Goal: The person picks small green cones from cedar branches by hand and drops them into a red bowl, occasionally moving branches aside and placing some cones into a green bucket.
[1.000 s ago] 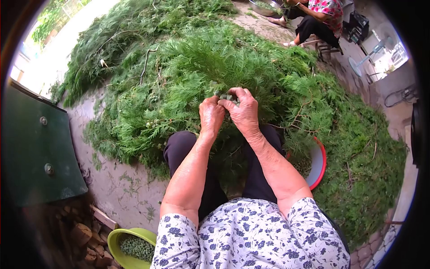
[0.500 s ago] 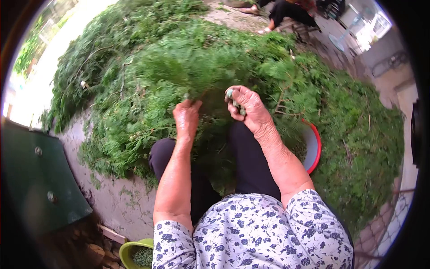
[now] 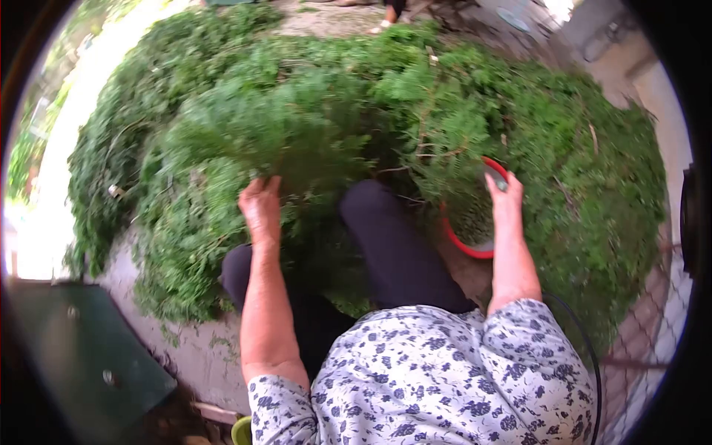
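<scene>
My left hand (image 3: 261, 204) is closed on the stem end of a leafy green branch (image 3: 259, 122), whose feathery foliage spreads out beyond it, blurred. On the right, my right hand (image 3: 504, 189) is over the rim of a red-edged basin (image 3: 475, 252), with small pale green pieces (image 3: 501, 185) between thumb and fingers. Small green bits lie inside the basin, partly hidden by foliage. Both hands are above a broad heap of cut green branches (image 3: 549, 111).
A green panel (image 3: 89, 356) stands at the lower left, and a yellow-green bowl (image 3: 242, 432) shows at the bottom edge. Another person's foot (image 3: 384, 25) is at the top. Wire fencing (image 3: 641, 341) runs along the right, near a black cable (image 3: 586, 334).
My right hand has moved right, from near my left hand to the red-edged basin. My left hand still holds the branch, and the whole view has shifted.
</scene>
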A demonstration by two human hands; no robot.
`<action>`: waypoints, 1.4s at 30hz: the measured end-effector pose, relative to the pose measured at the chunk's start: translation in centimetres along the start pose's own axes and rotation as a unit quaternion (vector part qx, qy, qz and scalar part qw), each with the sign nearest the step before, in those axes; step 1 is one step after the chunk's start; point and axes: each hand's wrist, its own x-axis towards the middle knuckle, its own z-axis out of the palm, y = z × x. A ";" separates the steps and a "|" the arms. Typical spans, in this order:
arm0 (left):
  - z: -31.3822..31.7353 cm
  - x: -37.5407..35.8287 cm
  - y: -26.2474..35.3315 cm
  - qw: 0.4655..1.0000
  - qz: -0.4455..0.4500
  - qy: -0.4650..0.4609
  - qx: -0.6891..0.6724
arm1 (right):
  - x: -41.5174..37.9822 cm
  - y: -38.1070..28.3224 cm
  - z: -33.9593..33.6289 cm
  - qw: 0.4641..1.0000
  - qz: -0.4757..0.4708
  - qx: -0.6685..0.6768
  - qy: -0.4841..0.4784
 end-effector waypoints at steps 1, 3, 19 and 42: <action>0.3 -0.2 0.5 1.000 0.015 0.009 0.004 | -0.1 0.9 -0.5 1.000 0.015 0.010 -0.021; 0.4 0.1 -0.4 0.998 0.022 0.028 0.042 | -0.6 0.9 -0.7 0.959 0.124 0.249 0.053; 1.1 1.3 -1.6 0.995 0.028 0.046 0.089 | -9.5 -28.2 26.6 0.891 -0.165 0.048 -0.420; -0.3 6.7 -0.9 0.988 -0.007 -0.032 0.149 | -8.3 -28.6 38.0 0.853 -0.122 0.170 -0.478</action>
